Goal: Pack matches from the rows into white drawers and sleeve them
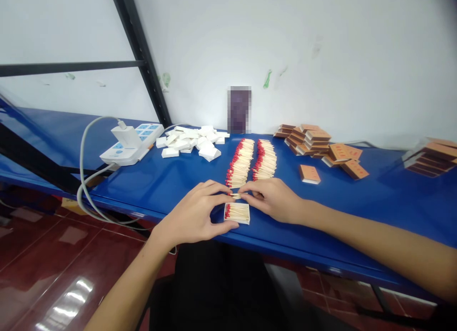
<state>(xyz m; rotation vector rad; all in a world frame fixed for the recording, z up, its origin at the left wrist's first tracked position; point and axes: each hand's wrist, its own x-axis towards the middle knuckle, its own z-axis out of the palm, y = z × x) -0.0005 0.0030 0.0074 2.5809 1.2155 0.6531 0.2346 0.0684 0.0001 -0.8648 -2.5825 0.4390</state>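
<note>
A small white matchbox tray [246, 219] sits near the table's front edge, with red-headed matches [235, 211] lying sideways in it. Just behind the tray, a small bunch of matches [238, 196] is held between both hands. My left hand [194, 211] has its fingertips at the red-head end, while its thumb rests along the tray's front side. Thumb and fingers of my right hand [273, 198] pinch the plain wooden ends. Beyond the hands stretch two long rows of matches, a left row [241, 162] and a right row [266, 160], heads pointing left.
White trays [189, 141] lie heaped at the back left, beside a power strip [134, 145] with a plug and cable. Orange-brown matchbox sleeves [309, 140] are piled at the back right, one single sleeve [309, 174] nearer. More sleeves [433, 157] stand far right. A pixelated dark rectangle [239, 110] leans against the wall.
</note>
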